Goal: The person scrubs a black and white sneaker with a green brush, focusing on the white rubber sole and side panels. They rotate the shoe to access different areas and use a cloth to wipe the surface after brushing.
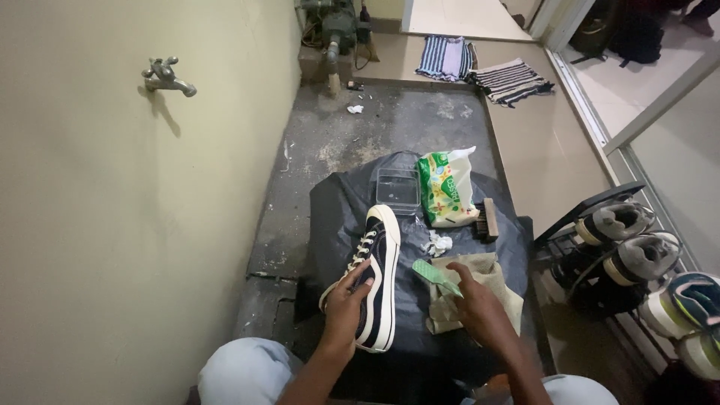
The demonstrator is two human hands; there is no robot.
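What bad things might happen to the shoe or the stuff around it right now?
1. The sneaker is propped on its side by the left hand alone; if that grip loosens, it may tip onto the dark sheet.
2. The right hand holds the green brush over the tan cloth; drips or dirt could land there.
3. The clear plastic box and green packet sit close by, so a nudge might knock them.

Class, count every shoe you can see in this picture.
5: one dark sneaker under the left hand; four on the rack at right. More may be hidden.
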